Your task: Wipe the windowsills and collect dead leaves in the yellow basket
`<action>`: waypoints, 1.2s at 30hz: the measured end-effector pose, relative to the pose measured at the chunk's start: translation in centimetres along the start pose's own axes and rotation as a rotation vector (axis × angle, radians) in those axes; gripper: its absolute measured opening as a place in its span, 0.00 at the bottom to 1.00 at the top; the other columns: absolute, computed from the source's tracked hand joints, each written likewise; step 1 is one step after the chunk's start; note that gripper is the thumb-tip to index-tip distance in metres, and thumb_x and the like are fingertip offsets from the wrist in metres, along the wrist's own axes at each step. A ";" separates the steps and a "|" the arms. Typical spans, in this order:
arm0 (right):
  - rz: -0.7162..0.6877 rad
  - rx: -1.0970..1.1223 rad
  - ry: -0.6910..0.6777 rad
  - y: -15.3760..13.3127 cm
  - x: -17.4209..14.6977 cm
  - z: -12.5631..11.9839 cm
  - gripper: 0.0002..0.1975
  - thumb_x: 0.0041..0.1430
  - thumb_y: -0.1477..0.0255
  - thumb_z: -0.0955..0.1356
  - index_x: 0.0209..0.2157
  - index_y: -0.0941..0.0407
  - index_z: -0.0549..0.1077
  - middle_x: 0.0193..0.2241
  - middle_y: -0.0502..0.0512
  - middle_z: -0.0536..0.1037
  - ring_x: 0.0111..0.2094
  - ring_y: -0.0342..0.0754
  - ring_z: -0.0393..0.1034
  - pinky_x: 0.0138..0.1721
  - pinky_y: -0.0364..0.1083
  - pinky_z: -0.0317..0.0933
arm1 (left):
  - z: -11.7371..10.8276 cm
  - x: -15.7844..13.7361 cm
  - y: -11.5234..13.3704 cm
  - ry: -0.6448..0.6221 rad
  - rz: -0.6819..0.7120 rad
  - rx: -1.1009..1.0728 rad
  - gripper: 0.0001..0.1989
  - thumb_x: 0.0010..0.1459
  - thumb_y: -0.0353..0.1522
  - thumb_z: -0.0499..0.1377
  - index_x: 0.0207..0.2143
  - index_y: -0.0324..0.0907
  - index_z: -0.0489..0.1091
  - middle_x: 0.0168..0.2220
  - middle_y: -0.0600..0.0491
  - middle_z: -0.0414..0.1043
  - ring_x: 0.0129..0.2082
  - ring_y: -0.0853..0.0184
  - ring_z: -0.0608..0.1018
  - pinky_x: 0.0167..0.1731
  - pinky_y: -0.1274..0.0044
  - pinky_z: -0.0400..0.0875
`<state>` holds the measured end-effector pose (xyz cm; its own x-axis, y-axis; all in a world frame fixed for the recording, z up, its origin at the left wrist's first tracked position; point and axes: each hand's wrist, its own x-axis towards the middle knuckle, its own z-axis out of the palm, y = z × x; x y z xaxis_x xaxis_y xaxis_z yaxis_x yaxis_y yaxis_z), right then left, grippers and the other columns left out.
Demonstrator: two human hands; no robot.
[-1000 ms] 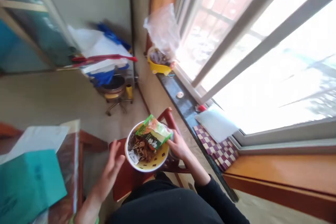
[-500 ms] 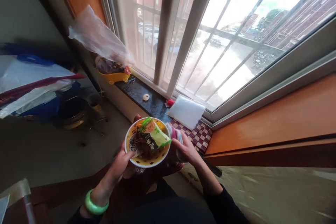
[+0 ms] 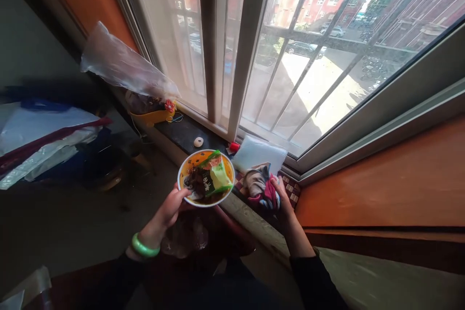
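My left hand (image 3: 173, 207) grips the rim of a yellow bowl (image 3: 182, 174) with a white edge, its thumb over the inside. In the bowl lie a green and black printed packet (image 3: 215, 177) and dark items I cannot make out. Off to the right, my right hand (image 3: 285, 198) is closed on a bunched cloth (image 3: 257, 182) in grey, magenta and blue. The cloth is over a maroon and cream woven mat (image 3: 291, 186) on the windowsill; whether it touches the mat I cannot tell. Just behind it sits a white padded pouch (image 3: 250, 151).
On the dark sill (image 3: 181, 134) are a white roll (image 3: 198, 142), a red spool (image 3: 234, 147) and a yellow container (image 3: 152, 117) under a clear plastic bag (image 3: 123, 60). A barred window (image 3: 254, 48) rises behind. Crumpled clear plastic (image 3: 185, 236) lies below the bowl.
My right hand has moved right, away from the bowl, carrying the cloth over the mat. The bowl, still in my left hand, is slightly higher in view. The camera view has shifted.
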<state>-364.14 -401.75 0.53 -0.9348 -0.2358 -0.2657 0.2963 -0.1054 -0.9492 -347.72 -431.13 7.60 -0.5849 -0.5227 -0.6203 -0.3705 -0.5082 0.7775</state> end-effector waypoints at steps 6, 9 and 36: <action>0.156 0.226 0.054 0.4 1.4 2.2 0.31 0.49 0.50 0.74 0.51 0.52 0.73 0.43 0.53 0.81 0.46 0.53 0.77 0.48 0.52 0.73 | 5.1 6.9 4.3 0.081 0.022 -0.035 0.13 0.44 0.19 0.57 0.33 0.40 0.65 0.23 0.58 0.72 0.20 0.67 0.77 0.27 0.68 0.81; 0.104 0.179 0.086 -0.5 0.3 1.8 0.30 0.52 0.51 0.73 0.52 0.53 0.73 0.44 0.54 0.81 0.46 0.54 0.77 0.50 0.52 0.71 | 6.8 9.3 4.9 0.083 0.022 -0.053 0.10 0.46 0.19 0.55 0.31 0.38 0.66 0.21 0.57 0.70 0.21 0.68 0.76 0.28 0.68 0.82; -0.266 -0.967 -0.431 -8.2 -7.1 5.8 0.45 0.58 0.67 0.71 0.71 0.59 0.48 0.57 0.69 0.73 0.52 0.62 0.74 0.51 0.56 0.69 | 20.2 3.1 4.1 -0.597 0.766 1.172 0.09 0.56 0.29 0.56 0.36 0.41 0.75 0.38 0.47 0.78 0.38 0.59 0.78 0.43 0.73 0.70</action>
<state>-358.83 -404.79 11.14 -0.7431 -0.6565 -0.1296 -0.3606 0.5561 -0.7488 -365.67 -421.00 10.94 -0.9869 0.0907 -0.1337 -0.0296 0.7120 0.7015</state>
